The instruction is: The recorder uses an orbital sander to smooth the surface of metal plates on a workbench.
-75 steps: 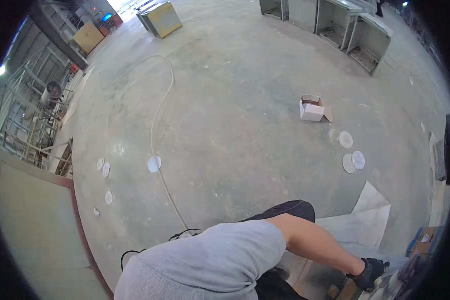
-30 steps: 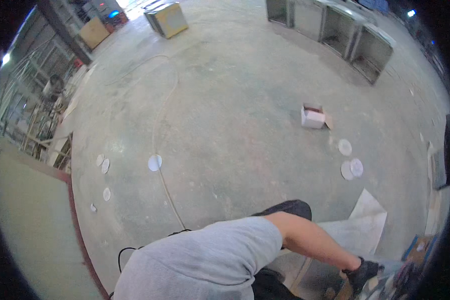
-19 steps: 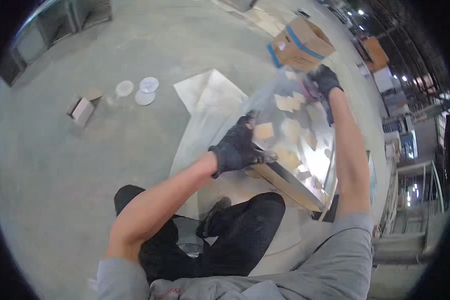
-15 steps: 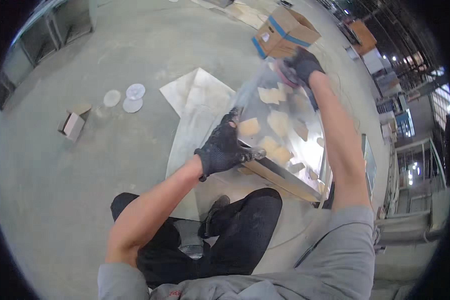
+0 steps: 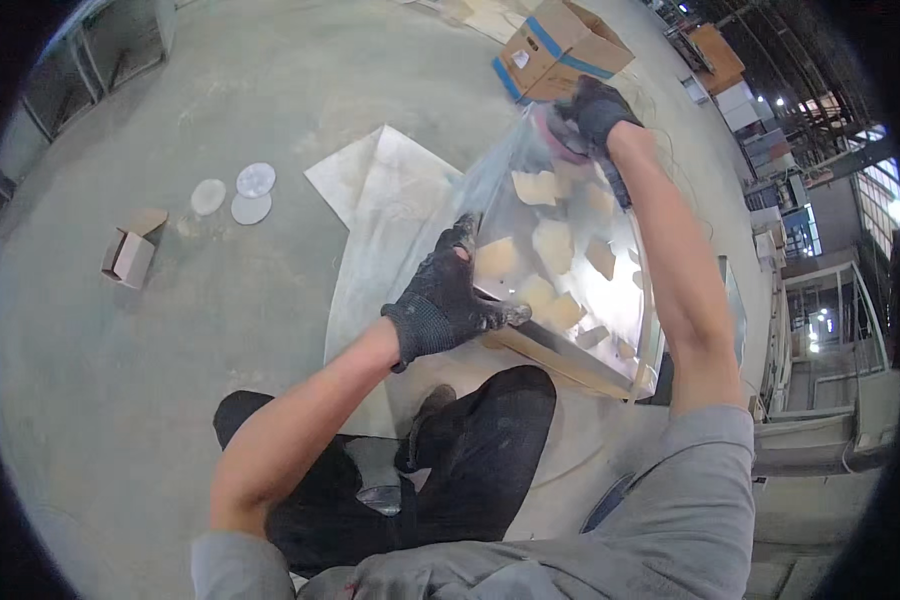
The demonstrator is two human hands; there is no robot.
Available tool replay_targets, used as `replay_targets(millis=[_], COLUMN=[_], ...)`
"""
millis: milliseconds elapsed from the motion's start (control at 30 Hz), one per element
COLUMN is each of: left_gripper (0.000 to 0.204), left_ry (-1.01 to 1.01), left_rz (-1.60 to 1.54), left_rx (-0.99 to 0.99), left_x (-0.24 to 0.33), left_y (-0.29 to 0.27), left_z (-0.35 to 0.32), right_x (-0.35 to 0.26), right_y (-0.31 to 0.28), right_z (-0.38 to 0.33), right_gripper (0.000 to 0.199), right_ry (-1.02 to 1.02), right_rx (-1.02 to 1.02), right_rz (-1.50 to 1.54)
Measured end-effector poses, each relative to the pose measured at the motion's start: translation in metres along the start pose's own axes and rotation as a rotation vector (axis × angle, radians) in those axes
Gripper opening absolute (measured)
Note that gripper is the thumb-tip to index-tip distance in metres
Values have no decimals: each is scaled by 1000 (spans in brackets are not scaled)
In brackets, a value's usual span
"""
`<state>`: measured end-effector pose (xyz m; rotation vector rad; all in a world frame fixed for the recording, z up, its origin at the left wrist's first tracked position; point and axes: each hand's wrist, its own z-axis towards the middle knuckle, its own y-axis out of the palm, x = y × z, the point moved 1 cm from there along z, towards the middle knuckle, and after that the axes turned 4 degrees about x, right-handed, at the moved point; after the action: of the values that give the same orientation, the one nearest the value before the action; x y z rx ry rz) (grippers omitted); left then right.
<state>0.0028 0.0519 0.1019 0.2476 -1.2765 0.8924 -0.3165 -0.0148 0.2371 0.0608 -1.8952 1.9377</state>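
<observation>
L hand [image 5: 446,296] splayed wide on metal pc [image 5: 610,296]

A broad, dull grey-green concrete floor [image 5: 240,340] is spreading across the scene, showing pale scuffs and smudges. Along the upper left, open-fronted metal cabinets [image 5: 60,95] are standing in a row, their edges bending with the lens. Down the right side, clutter is crowding the margin: an orange-brown panel [image 5: 718,57] is standing near the top, with pale boxy shapes [image 5: 740,108] sitting just below it. Farther down, a grey surface [image 5: 832,237], perhaps a wall, is rising behind a light-coloured rectangular frame [image 5: 820,380]. A slatted bright window [image 5: 875,180] is letting in whitish light, and a round lamp [image 5: 897,210] is glaring beside it. Dark beams [image 5: 850,155] are crossing the dim upper right, where smaller lights [image 5: 778,102] are glowing.
</observation>
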Motion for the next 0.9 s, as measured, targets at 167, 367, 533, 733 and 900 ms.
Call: replay_targets(millis=[167,367,533,733,900], left_gripper=[111,113,98,98,101], left_ry=[-4,6,47,29,-20], left_rz=[-93,34,-76,-75,-97], left_rx=[-27,-34,34,42,-33], left_x=[-5,-6,-13,-6,6], left_y=[-5,9,0,3,-10], left_z=[4,5,-2,0,3], right_x=[-30,9,-28,22,-6], right_y=[-15,-5,-6,9,1], right_z=[-13,-7,6,8,-13], right_gripper=[47,46,49,49,50], right_ry=[22,166,74,154,106], right_rx=[92,-56,18,-26,-11], right_rz=[71,-6,140,43,111])
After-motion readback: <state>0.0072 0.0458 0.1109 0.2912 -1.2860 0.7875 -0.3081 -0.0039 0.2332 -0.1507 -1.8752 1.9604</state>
